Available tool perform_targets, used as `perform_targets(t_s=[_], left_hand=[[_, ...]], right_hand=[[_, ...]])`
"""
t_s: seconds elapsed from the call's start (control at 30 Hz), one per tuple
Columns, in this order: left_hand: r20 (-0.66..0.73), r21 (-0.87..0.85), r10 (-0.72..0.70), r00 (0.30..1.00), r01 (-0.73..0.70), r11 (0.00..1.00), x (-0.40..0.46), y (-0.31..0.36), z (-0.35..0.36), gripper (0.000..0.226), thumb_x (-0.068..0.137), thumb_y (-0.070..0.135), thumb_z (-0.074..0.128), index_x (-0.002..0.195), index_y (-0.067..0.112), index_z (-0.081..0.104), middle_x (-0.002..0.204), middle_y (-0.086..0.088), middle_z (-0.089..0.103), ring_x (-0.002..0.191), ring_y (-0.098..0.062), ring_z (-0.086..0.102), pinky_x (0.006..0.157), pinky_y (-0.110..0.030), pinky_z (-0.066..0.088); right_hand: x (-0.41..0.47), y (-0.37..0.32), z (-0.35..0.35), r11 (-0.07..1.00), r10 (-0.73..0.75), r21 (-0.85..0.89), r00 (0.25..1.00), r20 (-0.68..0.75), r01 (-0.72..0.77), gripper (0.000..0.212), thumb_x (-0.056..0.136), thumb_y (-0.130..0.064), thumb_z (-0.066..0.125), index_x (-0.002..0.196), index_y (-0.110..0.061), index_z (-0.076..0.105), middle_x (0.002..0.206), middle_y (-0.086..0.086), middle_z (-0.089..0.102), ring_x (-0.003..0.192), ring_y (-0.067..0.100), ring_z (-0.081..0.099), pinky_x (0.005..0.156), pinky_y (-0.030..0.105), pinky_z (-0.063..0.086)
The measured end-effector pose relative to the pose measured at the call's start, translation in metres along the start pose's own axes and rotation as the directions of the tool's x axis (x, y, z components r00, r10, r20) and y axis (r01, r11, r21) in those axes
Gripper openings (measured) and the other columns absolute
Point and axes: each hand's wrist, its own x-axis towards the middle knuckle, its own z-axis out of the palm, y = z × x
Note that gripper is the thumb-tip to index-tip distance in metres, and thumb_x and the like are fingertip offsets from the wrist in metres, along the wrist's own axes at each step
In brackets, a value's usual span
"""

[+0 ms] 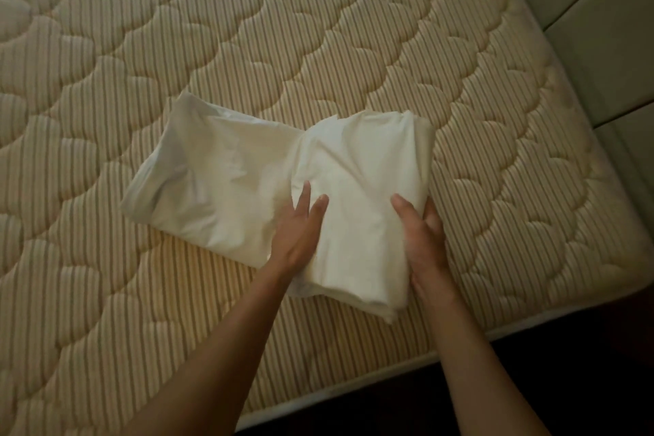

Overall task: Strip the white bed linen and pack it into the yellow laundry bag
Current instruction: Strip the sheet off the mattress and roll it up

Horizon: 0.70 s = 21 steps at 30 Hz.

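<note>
A folded bundle of white bed linen (269, 184) lies on the bare quilted mattress (247, 28), near its front edge. The right half of the bundle is folded thicker than the left. My left hand (300, 226) lies on top of the linen near its middle with straight fingers pressing down. My right hand (423, 234) grips the right edge of the bundle, thumb on top and fingers round the side. No yellow laundry bag is in view.
The mattress fills most of the view; its front edge (389, 375) runs diagonally at the lower right, with dark floor (566, 365) beyond. A pale padded headboard or wall panel (601, 11) stands along the right side.
</note>
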Motion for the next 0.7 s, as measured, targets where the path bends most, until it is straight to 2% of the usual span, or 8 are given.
perform_targets(t_s=[0.1, 0.17, 0.27, 0.33, 0.4, 0.53, 0.63, 0.7], left_hand=[[0.047, -0.151, 0.090, 0.995, -0.082, 0.985, -0.002, 0.017, -0.010, 0.076, 0.088, 0.076, 0.023, 0.157, 0.045, 0.013, 0.166, 0.009, 0.013, 0.152, -0.011, 0.011, 0.124, -0.048, 0.010], [0.086, -0.274, 0.197, 0.977, -0.167, 0.947, -0.005, 0.032, -0.019, 0.070, 0.091, 0.078, 0.026, 0.154, 0.050, 0.016, 0.164, 0.019, 0.018, 0.151, -0.005, 0.015, 0.123, -0.051, 0.015], [0.065, -0.342, 0.290, 0.955, -0.252, 0.905, -0.012, 0.047, -0.034, 0.065, 0.095, 0.074, 0.027, 0.154, 0.049, 0.017, 0.161, 0.024, 0.020, 0.148, -0.001, 0.020, 0.122, -0.049, 0.021], [0.038, -0.385, 0.269, 0.962, -0.234, 0.893, -0.017, 0.050, -0.048, 0.070, 0.093, 0.072, 0.030, 0.156, 0.044, 0.016, 0.162, 0.025, 0.017, 0.147, 0.003, 0.019, 0.124, -0.045, 0.019], [0.022, -0.429, 0.244, 0.969, -0.212, 0.878, -0.019, 0.046, -0.065, 0.072, 0.091, 0.074, 0.032, 0.156, 0.044, 0.019, 0.162, 0.025, 0.019, 0.147, 0.003, 0.020, 0.124, -0.044, 0.019], [0.047, -0.562, 0.175, 0.983, -0.119, 0.818, -0.018, 0.034, -0.113, 0.062, 0.093, 0.072, 0.045, 0.148, 0.043, 0.039, 0.153, 0.006, 0.045, 0.140, -0.016, 0.044, 0.114, -0.050, 0.037], [0.035, -0.622, 0.134, 0.990, -0.084, 0.778, -0.018, 0.022, -0.151, 0.048, 0.102, 0.052, 0.042, 0.143, 0.028, 0.051, 0.132, 0.000, 0.065, 0.122, -0.018, 0.062, 0.098, -0.037, 0.053], [0.049, -0.674, 0.096, 0.994, -0.038, 0.738, -0.016, 0.010, -0.173, 0.044, 0.102, 0.049, 0.042, 0.135, 0.023, 0.058, 0.119, -0.002, 0.072, 0.113, -0.019, 0.067, 0.092, -0.036, 0.056]], right_hand=[[-0.004, -0.007, 0.019, 0.996, -0.047, -0.072, 0.998, 0.040, 0.050, 0.053, 0.071, -0.049, 0.071, 0.119, -0.029, 0.063, 0.106, -0.003, 0.073, 0.097, 0.019, 0.070, 0.086, 0.043, 0.057], [-0.011, -0.011, 0.033, 0.994, -0.072, -0.073, 0.995, 0.066, 0.076, 0.053, 0.071, -0.050, 0.069, 0.120, -0.030, 0.062, 0.108, -0.002, 0.072, 0.099, 0.020, 0.070, 0.088, 0.047, 0.056], [-0.017, -0.020, 0.053, 0.996, -0.093, 0.011, 0.989, 0.114, 0.092, 0.041, 0.087, -0.042, 0.063, 0.125, -0.027, 0.060, 0.109, -0.003, 0.072, 0.099, 0.017, 0.070, 0.081, 0.039, 0.057], [-0.020, -0.025, 0.069, 0.992, -0.122, 0.036, 0.978, 0.169, 0.117, 0.038, 0.098, -0.043, 0.052, 0.133, -0.027, 0.056, 0.115, -0.006, 0.070, 0.104, 0.013, 0.068, 0.083, 0.035, 0.055], [-0.020, -0.022, 0.088, 0.992, -0.126, 0.005, 0.962, 0.243, 0.129, 0.055, 0.096, -0.059, 0.044, 0.144, -0.030, 0.047, 0.135, -0.005, 0.061, 0.123, 0.016, 0.059, 0.101, 0.045, 0.049], [-0.026, -0.010, 0.140, 0.990, -0.135, 0.009, 0.931, 0.338, 0.141, 0.069, 0.092, -0.067, 0.036, 0.153, -0.036, 0.031, 0.157, -0.008, 0.038, 0.143, 0.011, 0.037, 0.118, 0.050, 0.030], [-0.030, 0.002, 0.179, 0.976, -0.159, -0.086, 0.924, 0.347, 0.200, 0.055, 0.092, -0.070, 0.030, 0.146, -0.057, 0.030, 0.160, -0.016, 0.028, 0.148, 0.005, 0.024, 0.122, 0.048, 0.021], [-0.029, 0.010, 0.199, 0.947, -0.176, -0.191, 0.915, 0.363, 0.258, 0.044, 0.093, -0.066, 0.025, 0.136, -0.068, 0.027, 0.162, -0.018, 0.021, 0.149, -0.001, 0.015, 0.125, 0.045, 0.012]])
